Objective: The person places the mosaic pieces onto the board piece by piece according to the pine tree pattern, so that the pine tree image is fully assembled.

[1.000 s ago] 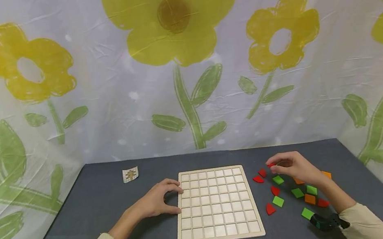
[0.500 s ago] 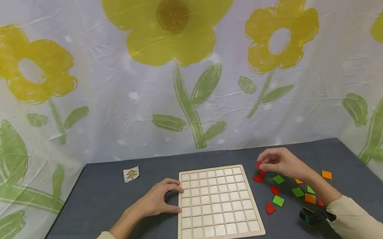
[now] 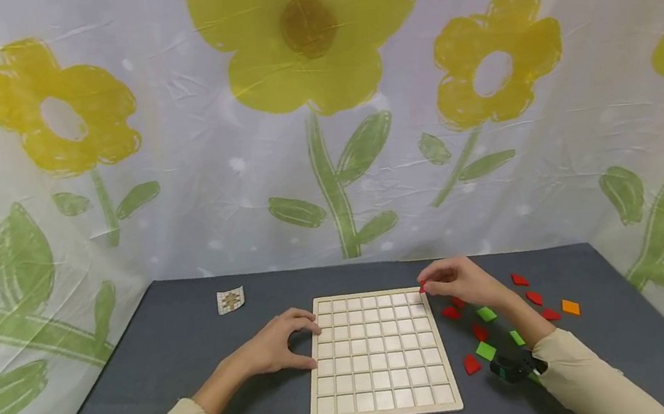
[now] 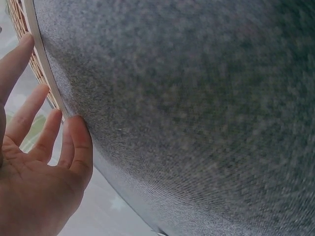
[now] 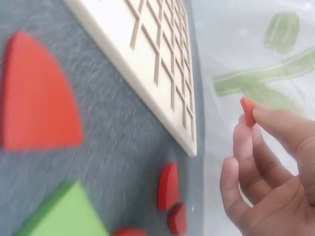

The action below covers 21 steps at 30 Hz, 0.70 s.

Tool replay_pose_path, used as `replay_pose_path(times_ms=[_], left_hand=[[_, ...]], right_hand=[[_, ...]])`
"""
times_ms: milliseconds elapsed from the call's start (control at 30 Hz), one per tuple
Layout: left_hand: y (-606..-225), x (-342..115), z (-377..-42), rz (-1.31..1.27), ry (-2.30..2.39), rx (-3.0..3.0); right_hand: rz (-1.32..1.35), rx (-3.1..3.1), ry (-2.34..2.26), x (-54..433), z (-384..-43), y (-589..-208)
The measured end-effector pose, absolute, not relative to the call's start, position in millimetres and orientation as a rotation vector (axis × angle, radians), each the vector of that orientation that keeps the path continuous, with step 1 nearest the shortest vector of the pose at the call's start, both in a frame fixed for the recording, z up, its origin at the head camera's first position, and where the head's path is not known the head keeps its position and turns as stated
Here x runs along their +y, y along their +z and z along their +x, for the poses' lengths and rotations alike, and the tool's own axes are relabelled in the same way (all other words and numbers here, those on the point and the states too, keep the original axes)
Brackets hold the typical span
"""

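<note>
A pale wooden grid board (image 3: 377,354) lies flat on the dark table, its square cells bare. My left hand (image 3: 270,345) rests at the board's left edge, fingers and thumb spread; in the left wrist view the fingertips (image 4: 30,42) touch the rim. My right hand (image 3: 462,280) is at the board's far right corner and pinches a small red quarter-round tile (image 5: 248,111) between thumb and fingers. More red tiles (image 3: 471,363) and green square tiles (image 3: 485,351) lie right of the board, some hidden under the right forearm.
An orange square tile (image 3: 570,307) lies farther right, near several red tiles. A small patterned card (image 3: 231,301) sits at the back left of the table (image 3: 157,376). A flower-printed curtain (image 3: 182,151) stands behind the table and along its sides.
My right hand has moved left with the red tile, from above the loose tiles to the board's far right corner. The left hand stays at the board's left edge.
</note>
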<state>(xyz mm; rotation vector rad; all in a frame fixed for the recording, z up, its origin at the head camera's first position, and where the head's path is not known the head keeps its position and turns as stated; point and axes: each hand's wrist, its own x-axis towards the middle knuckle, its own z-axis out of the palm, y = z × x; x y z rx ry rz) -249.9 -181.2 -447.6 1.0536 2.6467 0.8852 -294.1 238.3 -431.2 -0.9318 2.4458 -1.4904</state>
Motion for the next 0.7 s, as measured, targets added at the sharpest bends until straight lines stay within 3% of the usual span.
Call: replay_pose_path(times_ms=[700], left_hand=[[-447.2,-181.0,-250.2,1.035,0.866,2.655]], right_hand=[[-0.904,2.385,-1.522,195.7,-318.4,-443.4]])
